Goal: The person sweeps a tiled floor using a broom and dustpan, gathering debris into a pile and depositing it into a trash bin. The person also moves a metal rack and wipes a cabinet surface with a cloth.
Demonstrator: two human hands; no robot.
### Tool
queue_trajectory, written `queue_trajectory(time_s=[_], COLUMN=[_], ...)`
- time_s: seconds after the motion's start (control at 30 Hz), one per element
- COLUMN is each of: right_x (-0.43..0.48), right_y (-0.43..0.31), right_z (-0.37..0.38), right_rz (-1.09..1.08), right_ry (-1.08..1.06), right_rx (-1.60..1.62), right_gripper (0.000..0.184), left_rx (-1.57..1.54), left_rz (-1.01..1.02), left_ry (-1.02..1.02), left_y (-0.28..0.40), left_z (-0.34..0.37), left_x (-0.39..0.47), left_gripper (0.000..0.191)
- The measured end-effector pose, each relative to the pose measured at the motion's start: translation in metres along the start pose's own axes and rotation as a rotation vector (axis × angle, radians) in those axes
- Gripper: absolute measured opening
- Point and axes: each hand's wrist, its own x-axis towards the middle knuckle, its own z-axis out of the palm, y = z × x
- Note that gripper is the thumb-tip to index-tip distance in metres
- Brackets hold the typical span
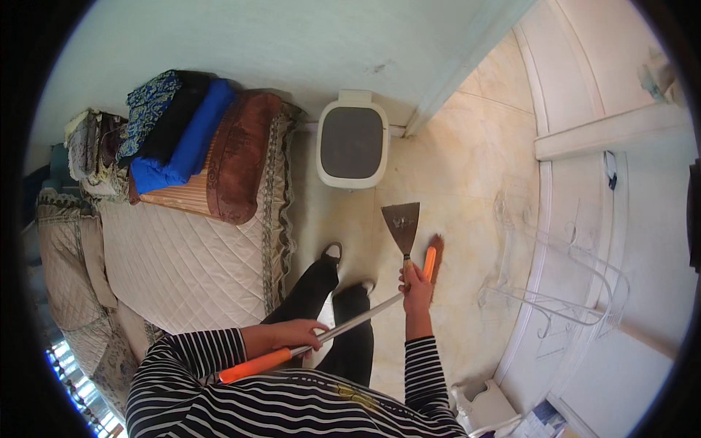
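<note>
My left hand (296, 335) is closed around the metal pole (361, 317) of a broom, just beyond its orange grip (257, 366). The pole slants up to the right and passes behind my right hand (417, 290). Past that hand shows the broom's orange head (430, 264) with reddish-brown bristles (437, 274), near the tiled floor. My right hand grips a putty knife by its handle, its wide, worn metal blade (402, 224) pointing away from me. Whether the right hand also touches the pole is hidden.
Ahead stands a white trash bin (352, 142) with a grey lid, against the wall. On the left, a bed with a quilted cover (186, 263) bears folded clothes (186, 137) and a brown pillow (241, 159). A white wire rack (547, 295) stands at right.
</note>
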Motion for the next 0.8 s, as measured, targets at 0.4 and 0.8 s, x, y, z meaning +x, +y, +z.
queue_trajectory(time_s=[0.4,0.8], right_x=[-0.016,-0.026], right_y=[-0.07,-0.078], right_z=[-0.05,-0.069], right_rz=[-0.036,-0.071], right_ry=[-0.022,-0.003], right_rx=[-0.079,0.014], right_gripper=[0.033,0.033], left_rx=[-0.056,0.454], left_rz=[0.159,0.318], left_ry=[0.026,0.09], left_y=[0.082,0.123], left_z=[0.091,0.128], left_x=[-0.026,-0.031], left_gripper=[0.042,0.035])
